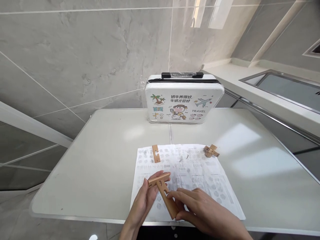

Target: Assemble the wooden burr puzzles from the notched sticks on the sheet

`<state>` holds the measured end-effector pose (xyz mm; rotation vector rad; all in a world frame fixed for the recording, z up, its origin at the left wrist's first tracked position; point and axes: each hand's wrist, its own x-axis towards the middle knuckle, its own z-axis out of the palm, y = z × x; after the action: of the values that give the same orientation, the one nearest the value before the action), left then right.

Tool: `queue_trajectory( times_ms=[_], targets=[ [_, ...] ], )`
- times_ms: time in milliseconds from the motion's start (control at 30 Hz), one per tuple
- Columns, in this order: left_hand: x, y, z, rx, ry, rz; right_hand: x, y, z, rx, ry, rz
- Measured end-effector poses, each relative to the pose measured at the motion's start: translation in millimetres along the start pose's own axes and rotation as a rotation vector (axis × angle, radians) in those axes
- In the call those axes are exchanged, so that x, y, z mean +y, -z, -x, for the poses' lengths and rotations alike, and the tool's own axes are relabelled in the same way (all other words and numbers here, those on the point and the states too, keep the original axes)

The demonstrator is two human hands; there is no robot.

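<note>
My left hand [142, 199] pinches a short wooden puzzle piece [152, 181] that bears a dark mark. With my right hand [200, 208] I grip a longer notched wooden puzzle piece [171, 205], marked with what looks like a 3. The upper end of the longer piece meets the side of the shorter one, forming a T; whether they interlock I cannot tell. Beyond my hands, a loose notched wooden piece [155, 155] lies on a printed paper sheet [175, 181]. At the sheet's far right corner sits a cross-shaped wooden assembly [211, 151].
A white folding table [100, 173] carries everything. At its back stands a white cartoon-printed case [183, 105] with a black handle, partly in clear plastic wrap. Behind rises a grey tiled wall [100, 53]. A light counter [240, 78] runs along the right.
</note>
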<state>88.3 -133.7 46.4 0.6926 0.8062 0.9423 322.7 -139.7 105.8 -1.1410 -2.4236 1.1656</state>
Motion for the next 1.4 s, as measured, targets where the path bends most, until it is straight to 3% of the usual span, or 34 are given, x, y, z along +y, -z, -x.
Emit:
queue_trajectory(
  times_ms=[133, 267, 433, 533, 633, 767, 933, 1400],
  targets=[
    [2.4, 1.6, 6.2, -0.091, 0.026, -0.03, 3.0, -6.8, 4.8, 0.031, -0.043, -0.089],
    [7.2, 0.9, 10.0, -0.059, 0.018, -0.073, 8.8, -18.0, 6.0, 0.135, -0.071, -0.315],
    [6.0, 3.4, 6.9, -0.042, -0.052, -0.189, 15.3, -45.0, -3.1, 0.279, -0.205, -0.858],
    [-0.5, 5.3, 4.4, -0.043, -0.123, -0.329, 17.4, -60.7, -9.5, 0.263, -0.316, -1.188],
    [-7.8, 6.4, 4.6, -0.095, -0.167, -0.458, 19.8, -69.6, -12.3, 0.262, -0.356, -1.337],
    [-9.1, 7.1, 5.9, -0.166, -0.155, -0.514, 24.0, -70.7, -11.4, 0.278, -0.339, -1.38],
    [5.4, 6.7, -0.7, -0.28, -0.137, -0.574, 26.8, -67.1, -13.3, 0.286, -0.351, -1.378],
    [14.7, 5.4, -8.1, -0.378, -0.091, -0.483, 23.2, -66.1, -17.3, 0.35, -0.384, -1.343]
  ],
)
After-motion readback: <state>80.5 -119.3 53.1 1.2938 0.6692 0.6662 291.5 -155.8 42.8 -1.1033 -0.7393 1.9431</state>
